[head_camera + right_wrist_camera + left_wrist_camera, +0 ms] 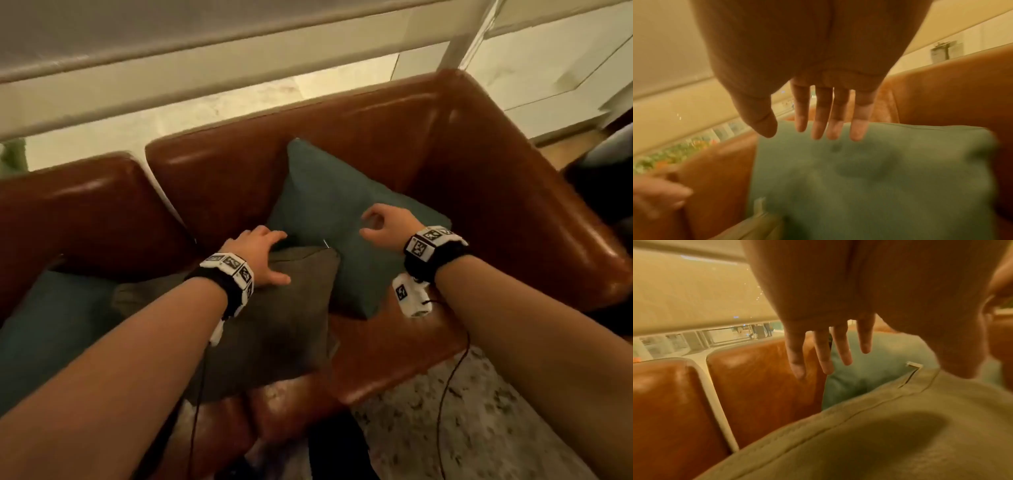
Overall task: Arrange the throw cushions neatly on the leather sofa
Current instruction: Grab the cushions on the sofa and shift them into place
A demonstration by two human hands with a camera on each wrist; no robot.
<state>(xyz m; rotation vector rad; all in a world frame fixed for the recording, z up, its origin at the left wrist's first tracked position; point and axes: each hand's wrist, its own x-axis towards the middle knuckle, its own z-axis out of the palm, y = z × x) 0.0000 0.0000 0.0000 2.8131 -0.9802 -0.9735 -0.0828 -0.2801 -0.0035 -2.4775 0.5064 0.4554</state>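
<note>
The left hand [261,255] lies over the top edge of the olive-brown cushion [274,325], fingers spread and only loosely bent; the left wrist view shows its fingers [840,347] straight and hanging free past the seam, so it rests on the cushion, not clutching it. The right hand [387,228] hovers just above the face of the teal cushion [329,202] with fingers relaxed and a little curled; in the right wrist view they reach forward, straight and close together, holding nothing. Whether the fingertips actually touch the fabric I cannot tell

Outward from the hands: the teal cushion leans, turned on a corner like a diamond, against the backrest in the right-hand corner of the brown leather sofa [513,205]. The olive-brown cushion lies flat on the seat in front of it, its far corner overlapping the teal one's lower edge and its near edge reaching the front of the seat. A second teal cushion [51,325] lies flat on the seat further left, partly under the left forearm

By my reading the job is early to midway: one cushion is propped at the back but crooked, while the other two lie flat and unplaced. Left to do, I judge, is squaring the propped one, then standing the olive-brown and second teal cushions upright along the backrest
</note>
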